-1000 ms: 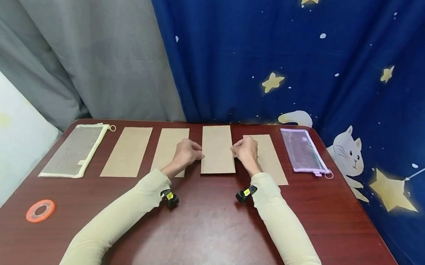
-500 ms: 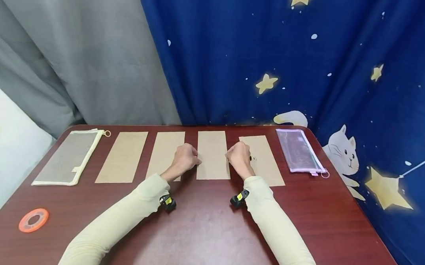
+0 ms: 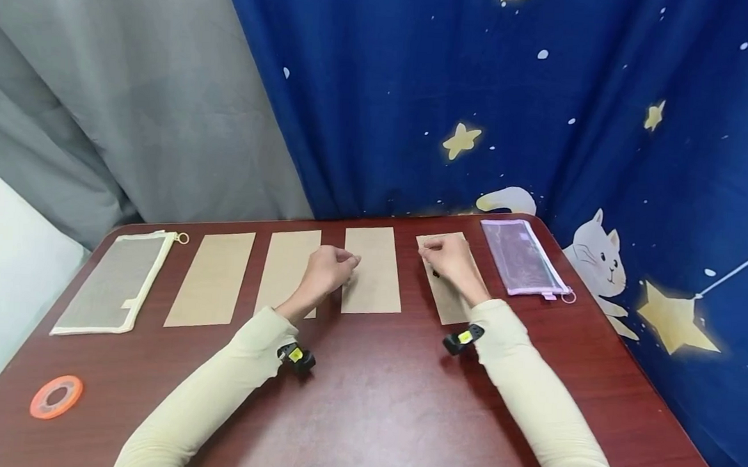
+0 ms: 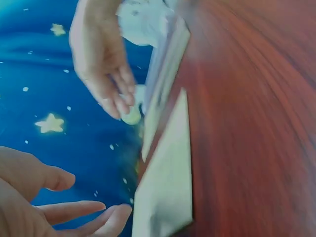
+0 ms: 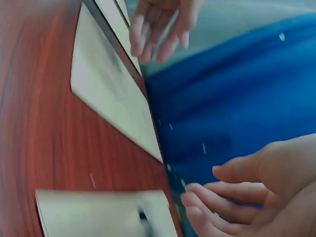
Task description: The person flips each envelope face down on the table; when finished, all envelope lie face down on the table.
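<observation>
Flat brown paper rectangles lie in a row along the table's far side. My left hand (image 3: 327, 270) hovers by the left edge of the third paper rectangle (image 3: 374, 289), its shadow falling on the paper. In the left wrist view, its thumb and fingers (image 4: 59, 213) are spread apart and hold nothing. My right hand (image 3: 453, 259) is over the rightmost paper rectangle (image 3: 449, 310), partly covering it and a small dark mark there. Loosely bent, empty fingers (image 5: 237, 192) show in the right wrist view. The second paper rectangle (image 3: 281, 264) is partly behind my left hand.
Another paper rectangle (image 3: 212, 282) lies farther left, beside a cream-edged mesh zip pouch (image 3: 111, 285). A purple mesh zip pouch (image 3: 523, 261) is at the far right. An orange ring-shaped disc (image 3: 38, 403) rests at the front left. Curtains (image 3: 379, 122) hang behind the table.
The third paper rectangle, raised between both hands earlier, now lies on the table, released. My right hand has moved right over the rightmost rectangle; my left hand stays near the third one's left edge.
</observation>
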Available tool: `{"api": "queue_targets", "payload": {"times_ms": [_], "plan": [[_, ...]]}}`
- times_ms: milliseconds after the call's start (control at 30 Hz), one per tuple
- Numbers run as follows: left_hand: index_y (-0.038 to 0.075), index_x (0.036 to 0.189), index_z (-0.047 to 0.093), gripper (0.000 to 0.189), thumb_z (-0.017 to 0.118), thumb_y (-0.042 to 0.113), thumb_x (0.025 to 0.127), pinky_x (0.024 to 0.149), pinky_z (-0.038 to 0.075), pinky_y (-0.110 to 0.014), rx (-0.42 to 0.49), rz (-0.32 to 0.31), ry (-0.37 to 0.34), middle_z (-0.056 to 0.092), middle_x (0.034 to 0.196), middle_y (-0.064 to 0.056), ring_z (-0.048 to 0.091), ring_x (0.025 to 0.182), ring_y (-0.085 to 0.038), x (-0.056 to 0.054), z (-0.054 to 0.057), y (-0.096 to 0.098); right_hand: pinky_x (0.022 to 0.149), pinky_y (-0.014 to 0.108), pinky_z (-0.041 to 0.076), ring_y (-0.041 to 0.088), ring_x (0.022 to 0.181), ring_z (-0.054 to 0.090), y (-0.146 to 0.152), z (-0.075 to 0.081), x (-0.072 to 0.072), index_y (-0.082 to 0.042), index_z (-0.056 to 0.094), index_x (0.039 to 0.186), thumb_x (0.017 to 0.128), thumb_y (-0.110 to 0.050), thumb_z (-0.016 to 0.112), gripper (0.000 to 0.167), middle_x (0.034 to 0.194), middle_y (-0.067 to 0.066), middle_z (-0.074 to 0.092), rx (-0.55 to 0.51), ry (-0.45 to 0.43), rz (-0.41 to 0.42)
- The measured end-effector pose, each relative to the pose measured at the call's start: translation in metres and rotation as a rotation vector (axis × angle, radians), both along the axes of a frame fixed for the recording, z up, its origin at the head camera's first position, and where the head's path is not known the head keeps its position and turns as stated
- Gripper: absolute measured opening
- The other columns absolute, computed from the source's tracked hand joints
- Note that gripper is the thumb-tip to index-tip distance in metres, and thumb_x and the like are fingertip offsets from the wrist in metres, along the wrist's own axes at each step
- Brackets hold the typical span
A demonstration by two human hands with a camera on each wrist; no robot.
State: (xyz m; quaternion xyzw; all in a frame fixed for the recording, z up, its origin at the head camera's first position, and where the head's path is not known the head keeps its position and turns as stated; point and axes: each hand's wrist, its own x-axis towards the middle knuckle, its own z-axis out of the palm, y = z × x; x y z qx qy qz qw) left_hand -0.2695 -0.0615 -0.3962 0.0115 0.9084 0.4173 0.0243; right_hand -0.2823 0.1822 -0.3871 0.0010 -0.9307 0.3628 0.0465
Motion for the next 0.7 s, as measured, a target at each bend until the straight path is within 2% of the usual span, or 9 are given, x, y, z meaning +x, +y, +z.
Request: {"api": "queue_targets", "payload": {"times_ms": [33,100,200,267,333,400,467,600,700], "plan": [[0.006,0.115,0.076,0.032,0.063,0.030,0.099,0.089,0.055,-0.033,0.056,-0.004,-0.033,0.076,0.108,-0.013,0.070,0.096,-0.020,0.000,0.003,0.006,0.076,0.027,0.059,0.026,0.098,0.074,0.012,0.003,0.000,0.001,0.075,0.115,0.095,-0.016,0.067,0.027,0.105,0.019,0.076,-0.023,-0.026,0.023],[0.000,0.124,0.070,0.035,0.060,0.024,0.101,0.094,0.057,-0.034,0.256,-0.034,-0.137,0.072,0.118,-0.019,0.071,0.102,-0.023,-0.002,0.007,0.018,0.074,0.022,0.059,0.022,0.090,0.075,0.037,0.010,0.000,0.007,0.069,0.122,0.099,-0.012,0.062,0.031,0.109,0.024,0.074,-0.102,-0.121,0.071],[-0.008,0.132,0.061,0.036,0.054,0.014,0.104,0.103,0.055,-0.038,0.575,-0.045,-0.319,0.063,0.131,-0.029,0.067,0.117,-0.032,-0.007,0.012,0.041,0.084,0.023,0.061,0.013,0.087,0.073,0.070,0.015,-0.003,0.015,0.056,0.132,0.103,-0.007,0.053,0.037,0.122,0.030,0.068,-0.252,-0.275,0.122],[-0.013,0.137,0.053,0.039,0.048,0.009,0.105,0.108,0.050,-0.042,0.788,-0.045,-0.451,0.055,0.137,-0.036,0.060,0.127,-0.039,-0.010,0.012,0.058,0.090,0.025,0.060,0.005,0.086,0.070,0.092,0.017,-0.005,0.019,0.049,0.137,0.105,-0.006,0.047,0.040,0.121,0.026,0.069,-0.342,-0.369,0.127],[-0.012,0.140,0.049,0.041,0.045,0.009,0.106,0.111,0.048,-0.044,0.888,-0.037,-0.525,0.052,0.141,-0.036,0.055,0.132,-0.042,-0.012,0.011,0.076,0.090,0.024,0.060,0.003,0.085,0.069,0.109,0.017,-0.007,0.020,0.044,0.139,0.106,-0.007,0.043,0.042,0.112,0.017,0.073,-0.393,-0.433,0.116],[-0.012,0.142,0.047,0.042,0.044,0.011,0.107,0.112,0.047,-0.045,0.920,-0.035,-0.562,0.050,0.142,-0.037,0.054,0.133,-0.042,-0.013,0.009,0.094,0.088,0.022,0.060,0.003,0.085,0.070,0.124,0.016,-0.007,0.020,0.040,0.141,0.107,-0.008,0.041,0.044,0.104,0.008,0.074,-0.434,-0.481,0.097],[-0.010,0.145,0.045,0.045,0.045,0.013,0.106,0.113,0.047,-0.044,0.896,-0.037,-0.581,0.048,0.143,-0.037,0.054,0.133,-0.043,-0.014,0.006,0.108,0.089,0.023,0.060,0.006,0.087,0.071,0.133,0.013,-0.008,0.020,0.038,0.142,0.108,-0.009,0.041,0.045,0.102,0.007,0.073,-0.469,-0.521,0.069],[-0.006,0.146,0.042,0.048,0.050,0.016,0.104,0.114,0.047,-0.043,0.815,-0.001,-0.578,0.045,0.142,-0.034,0.054,0.124,-0.041,-0.015,0.002,0.125,0.095,0.029,0.059,0.012,0.092,0.072,0.136,0.007,-0.012,0.019,0.037,0.143,0.107,-0.009,0.041,0.045,0.109,0.015,0.071,-0.505,-0.570,0.036],[-0.004,0.148,0.038,0.051,0.052,0.016,0.103,0.116,0.044,-0.043,0.803,0.011,-0.576,0.041,0.146,-0.032,0.051,0.127,-0.040,-0.017,0.002,0.130,0.094,0.029,0.059,0.015,0.091,0.071,0.130,0.004,-0.015,0.017,0.040,0.140,0.107,-0.008,0.042,0.042,0.109,0.017,0.068,-0.498,-0.596,0.015]]}}
